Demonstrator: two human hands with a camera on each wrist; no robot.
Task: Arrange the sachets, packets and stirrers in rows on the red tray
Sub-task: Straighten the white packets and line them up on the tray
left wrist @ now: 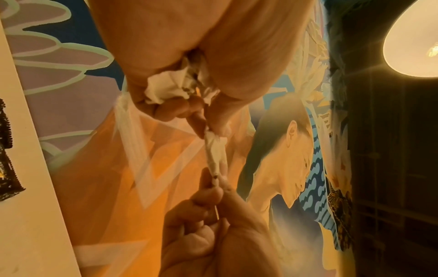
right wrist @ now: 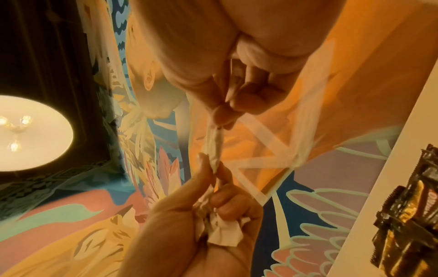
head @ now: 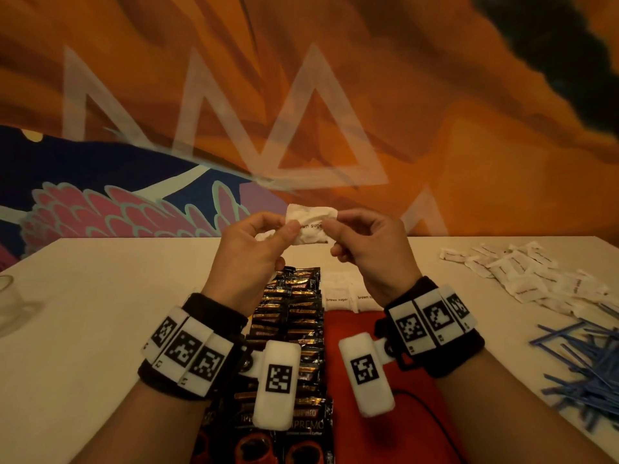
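White sachet (head: 310, 226): one, crumpled, pinched by left hand (head: 249, 252) and right hand (head: 366, 249).
Spare: second sachet (left wrist: 166, 88) balled in left palm.
Tray (head: 355, 356): two coffee-packet columns (head: 291, 316).

Both hands are raised above the table (head: 100, 313), stretching a crumpled white brown sugar sachet (head: 310, 226) between them: the left hand (head: 249, 259) pinches its left end, the right hand (head: 366, 249) its right end. Below them on the red tray (head: 355, 380), dark coffee packets (head: 291, 313) run in two columns, with white sachets (head: 338, 298) beside them at the tray's far edge. Near the table's right edge lie a loose heap of sachets (head: 522, 276) and blue stirrers (head: 582, 370).
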